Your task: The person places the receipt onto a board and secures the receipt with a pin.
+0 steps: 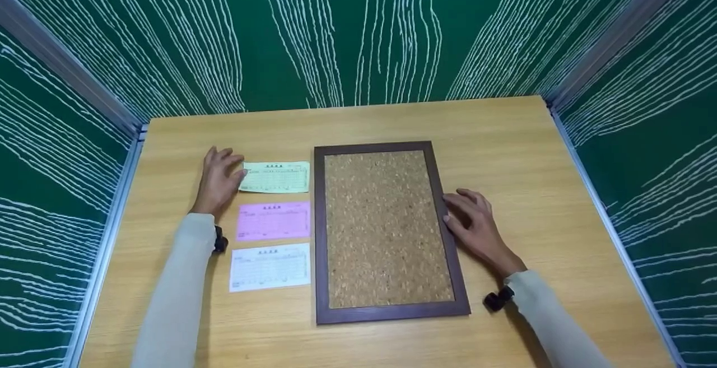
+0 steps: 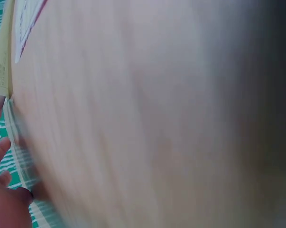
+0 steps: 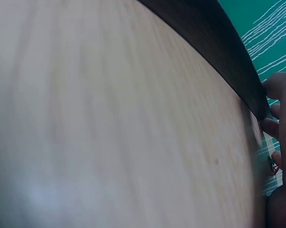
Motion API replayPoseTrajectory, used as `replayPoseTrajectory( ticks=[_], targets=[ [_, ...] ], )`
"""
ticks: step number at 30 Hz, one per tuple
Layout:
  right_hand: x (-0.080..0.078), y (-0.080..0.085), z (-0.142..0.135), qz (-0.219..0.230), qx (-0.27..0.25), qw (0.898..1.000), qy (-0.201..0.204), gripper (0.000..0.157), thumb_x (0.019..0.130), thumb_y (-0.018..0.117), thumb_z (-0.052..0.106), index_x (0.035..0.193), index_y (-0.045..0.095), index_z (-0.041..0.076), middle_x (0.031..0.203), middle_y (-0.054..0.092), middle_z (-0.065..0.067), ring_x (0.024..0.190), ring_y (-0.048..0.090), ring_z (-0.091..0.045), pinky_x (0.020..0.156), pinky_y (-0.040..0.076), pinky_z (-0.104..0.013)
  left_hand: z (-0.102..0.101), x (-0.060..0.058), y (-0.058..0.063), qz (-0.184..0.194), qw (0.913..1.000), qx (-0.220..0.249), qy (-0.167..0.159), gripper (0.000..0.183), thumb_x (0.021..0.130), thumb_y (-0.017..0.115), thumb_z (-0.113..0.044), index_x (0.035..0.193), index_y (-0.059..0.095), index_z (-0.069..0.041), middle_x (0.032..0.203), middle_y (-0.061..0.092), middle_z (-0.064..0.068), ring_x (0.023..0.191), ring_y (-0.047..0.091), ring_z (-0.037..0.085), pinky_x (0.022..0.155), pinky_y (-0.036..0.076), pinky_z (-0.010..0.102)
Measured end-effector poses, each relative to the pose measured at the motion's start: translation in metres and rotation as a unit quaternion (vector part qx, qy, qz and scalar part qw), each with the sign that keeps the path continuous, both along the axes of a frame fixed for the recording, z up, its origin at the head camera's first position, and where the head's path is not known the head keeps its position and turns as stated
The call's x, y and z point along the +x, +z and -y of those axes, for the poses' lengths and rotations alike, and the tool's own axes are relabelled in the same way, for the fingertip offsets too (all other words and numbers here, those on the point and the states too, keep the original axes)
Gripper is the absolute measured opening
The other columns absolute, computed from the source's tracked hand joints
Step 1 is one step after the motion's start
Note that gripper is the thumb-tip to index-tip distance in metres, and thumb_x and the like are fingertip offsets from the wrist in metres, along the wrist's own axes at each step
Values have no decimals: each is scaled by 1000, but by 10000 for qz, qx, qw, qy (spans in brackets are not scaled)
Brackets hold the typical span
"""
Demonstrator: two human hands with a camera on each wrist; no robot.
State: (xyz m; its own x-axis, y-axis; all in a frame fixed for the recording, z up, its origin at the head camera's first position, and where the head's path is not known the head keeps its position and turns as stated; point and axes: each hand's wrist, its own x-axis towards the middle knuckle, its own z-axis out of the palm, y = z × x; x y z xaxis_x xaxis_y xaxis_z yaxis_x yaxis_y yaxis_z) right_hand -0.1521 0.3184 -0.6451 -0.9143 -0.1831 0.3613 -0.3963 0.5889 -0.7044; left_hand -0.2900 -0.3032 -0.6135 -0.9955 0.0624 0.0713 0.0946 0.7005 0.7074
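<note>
A cork board [image 1: 386, 228] with a dark brown frame lies flat on the wooden table. To its left are three printed paper slips in a column: a green slip [image 1: 275, 177] at the top, a pink slip [image 1: 273, 220] in the middle and a white slip [image 1: 270, 267] at the bottom. My left hand [image 1: 219, 180] touches the green slip's left edge with the thumb, its other fingers spread apart from the paper. Against the frame's right side rest the fingertips of my right hand [image 1: 475, 222]. In the right wrist view the dark frame edge [image 3: 214, 47] meets those fingers.
Green panels [image 1: 392, 32] with white wavy lines enclose the wooden table [image 1: 515, 149] at the back and sides. Metal rails [image 1: 610, 228] run along its side edges. Each wrist wears a small black camera [image 1: 220, 240].
</note>
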Motion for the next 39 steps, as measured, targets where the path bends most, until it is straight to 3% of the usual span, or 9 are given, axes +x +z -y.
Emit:
replayPoseTrajectory(
  ticks=[9, 16, 22, 27, 31, 39],
  targets=[
    [-1, -1, 0, 40, 2, 10000, -59, 48, 97, 81, 8, 144, 73, 8, 148, 66, -22, 146, 45, -47, 118, 24, -72, -2, -1, 2, 170, 9998, -24, -43, 31, 109, 68, -8, 137, 72, 4, 172, 39, 26, 170, 4, 42, 136, 9, 60],
    [0, 1, 0, 124, 8, 9999, -54, 47, 97, 81, 9, 143, 73, 8, 149, 65, -24, 146, 45, -46, 119, 23, -71, -4, 0, 4, 125, 9999, 117, -2, 22, 107, 68, -3, 125, 74, 8, 167, 43, 28, 168, 11, 44, 136, 10, 59],
    [-1, -1, 0, 51, -11, 10000, -31, 47, 97, 80, 9, 143, 73, 8, 146, 68, -22, 145, 46, -46, 119, 22, -71, -7, -1, 4, -180, 9998, -71, -56, 17, 105, 69, 1, 115, 76, 13, 152, 55, 32, 156, 32, 49, 131, 25, 61],
    [-2, -2, 1, 32, -33, 10000, 11, 46, 97, 80, 9, 143, 73, 7, 145, 70, -20, 145, 47, -46, 119, 22, -69, -8, 4, 7, -328, 9994, -63, 69, 14, 105, 70, 2, 111, 76, 13, 132, 66, 30, 139, 48, 46, 119, 39, 58],
    [-3, -2, 2, 88, -46, 9999, 36, 47, 98, 80, 10, 145, 73, 8, 146, 70, -17, 147, 46, -45, 120, 22, -70, -9, 8, 14, -251, 9993, 69, 274, 14, 106, 70, 0, 112, 77, 11, 119, 73, 28, 125, 57, 42, 113, 44, 55],
    [-1, 0, 1, 206, -89, 9997, -72, 47, 98, 79, 9, 145, 73, 9, 146, 69, -17, 148, 44, -42, 121, 23, -68, -15, 14, 31, 104, 9986, 321, 419, 13, 108, 67, -3, 115, 76, 5, 114, 76, 21, 108, 70, 33, 95, 55, 45]
  ],
)
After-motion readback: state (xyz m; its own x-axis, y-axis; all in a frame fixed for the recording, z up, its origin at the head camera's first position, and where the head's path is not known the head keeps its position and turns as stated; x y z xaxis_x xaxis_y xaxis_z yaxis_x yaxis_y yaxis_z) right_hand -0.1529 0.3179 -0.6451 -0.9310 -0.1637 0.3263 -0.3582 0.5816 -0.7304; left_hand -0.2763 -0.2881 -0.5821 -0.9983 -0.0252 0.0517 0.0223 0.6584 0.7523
